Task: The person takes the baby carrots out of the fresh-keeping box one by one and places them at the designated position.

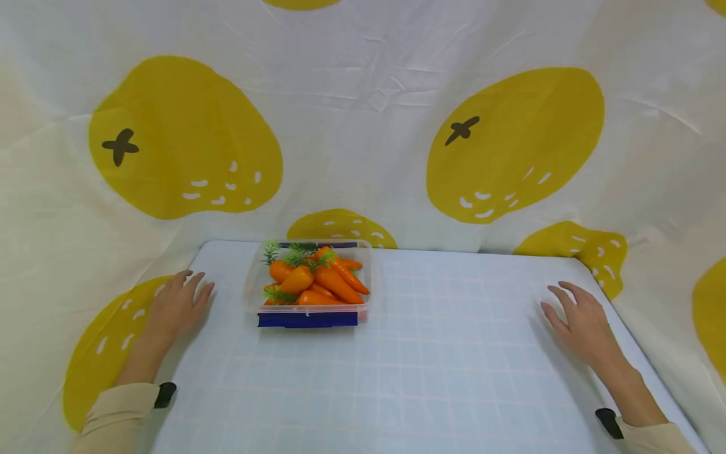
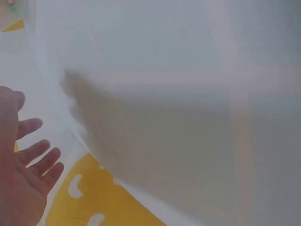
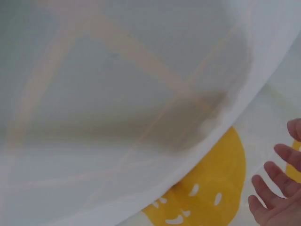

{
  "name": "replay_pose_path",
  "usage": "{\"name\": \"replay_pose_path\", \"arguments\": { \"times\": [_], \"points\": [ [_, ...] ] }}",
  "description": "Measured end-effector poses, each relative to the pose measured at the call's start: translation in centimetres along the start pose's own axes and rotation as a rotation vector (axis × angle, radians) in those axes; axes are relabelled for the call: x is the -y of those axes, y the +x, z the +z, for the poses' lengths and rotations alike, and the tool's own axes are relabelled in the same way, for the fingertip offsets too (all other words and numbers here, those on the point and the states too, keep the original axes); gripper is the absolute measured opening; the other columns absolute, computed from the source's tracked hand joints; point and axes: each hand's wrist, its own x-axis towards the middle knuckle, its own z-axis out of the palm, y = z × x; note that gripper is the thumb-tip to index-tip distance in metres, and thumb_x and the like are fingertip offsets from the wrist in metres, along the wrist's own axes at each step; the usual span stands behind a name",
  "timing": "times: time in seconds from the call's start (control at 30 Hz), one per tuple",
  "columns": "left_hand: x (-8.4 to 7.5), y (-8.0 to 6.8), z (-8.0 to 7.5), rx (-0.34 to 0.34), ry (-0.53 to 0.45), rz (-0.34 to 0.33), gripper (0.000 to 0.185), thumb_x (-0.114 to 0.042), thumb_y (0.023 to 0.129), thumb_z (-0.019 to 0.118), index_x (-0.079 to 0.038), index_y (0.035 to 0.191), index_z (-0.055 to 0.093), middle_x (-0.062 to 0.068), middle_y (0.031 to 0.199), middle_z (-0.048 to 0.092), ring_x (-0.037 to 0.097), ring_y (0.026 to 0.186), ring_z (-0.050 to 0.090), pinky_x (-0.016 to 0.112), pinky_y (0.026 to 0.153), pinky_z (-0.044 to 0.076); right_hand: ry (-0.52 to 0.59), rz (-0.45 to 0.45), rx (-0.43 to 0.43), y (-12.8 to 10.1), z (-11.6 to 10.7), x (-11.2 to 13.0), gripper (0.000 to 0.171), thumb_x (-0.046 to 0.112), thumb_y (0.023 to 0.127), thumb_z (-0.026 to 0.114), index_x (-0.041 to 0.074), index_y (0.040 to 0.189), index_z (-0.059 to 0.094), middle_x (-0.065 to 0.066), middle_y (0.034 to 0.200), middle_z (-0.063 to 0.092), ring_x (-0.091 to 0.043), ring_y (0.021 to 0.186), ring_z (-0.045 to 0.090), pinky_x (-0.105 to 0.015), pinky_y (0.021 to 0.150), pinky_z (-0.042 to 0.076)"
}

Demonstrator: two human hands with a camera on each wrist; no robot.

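1 lidded box (image 1: pixel 309 312) of carrots (image 1: pixel 317 280) between 2 flat, released hands: left hand (image 1: pixel 172 309), right hand (image 1: pixel 581 321).

The box (image 1: pixel 309 287) is clear shiny plastic w/ a blue clip, carrots (image 1: pixel 317 280) look smooth & plasticky, cloth (image 1: pixel 454 353) is soft & matt.

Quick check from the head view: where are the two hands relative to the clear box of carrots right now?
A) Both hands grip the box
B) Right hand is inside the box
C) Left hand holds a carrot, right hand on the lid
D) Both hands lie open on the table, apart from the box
D: the left hand and right hand rest flat on the table, on either side of the box of carrots, touching neither.
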Motion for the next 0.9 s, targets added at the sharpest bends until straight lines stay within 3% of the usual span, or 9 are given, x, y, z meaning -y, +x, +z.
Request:
{"name": "replay_pose_path", "arguments": {
  "times": [0.13,0.27,0.67,0.9],
  "points": [
    [-0.7,0.0,-0.2,-0.058,-0.019,0.010,0.036,-0.020,0.094,0.058,0.009,0.115,0.058,0.032,0.112,0.050,0.049,0.097,0.048,0.064,0.084,0.037,0.053,-0.086,-0.132,0.7,0.2,1.0,0.033,0.002,0.077,0.071,-0.005,0.108,0.063,-0.024,0.110,0.058,-0.043,0.105,0.048,-0.061,0.091,0.035],
    [-1.1,-0.1,-0.3,-0.083,-0.042,0.003,0.033,-0.015,0.092,0.061,0.009,0.113,0.059,0.031,0.108,0.052,0.048,0.095,0.049,0.062,0.084,0.040,0.104,-0.115,-0.182,1.2,0.5,2.1,0.031,-0.004,0.074,0.072,-0.005,0.103,0.065,-0.022,0.103,0.061,-0.041,0.099,0.051,-0.058,0.082,0.038],
    [-2.3,0.2,-0.1,-0.191,-0.134,0.011,0.029,-0.010,0.088,0.064,0.008,0.110,0.063,0.030,0.103,0.057,0.045,0.094,0.053,0.058,0.085,0.042,0.168,-0.052,-0.132,2.7,1.9,5.3,0.026,0.000,0.081,0.069,-0.001,0.106,0.064,-0.020,0.105,0.060,-0.039,0.099,0.052,-0.056,0.086,0.039],
    [-3.2,0.4,-0.1,-0.203,-0.184,-0.007,0.029,-0.010,0.089,0.064,0.008,0.112,0.063,0.029,0.104,0.058,0.043,0.090,0.055,0.058,0.082,0.043,0.208,-0.021,-0.090,3.8,2.8,7.3,0.026,0.005,0.086,0.066,-0.001,0.111,0.064,-0.018,0.109,0.060,-0.037,0.104,0.051,-0.056,0.089,0.039]
  ]
}}
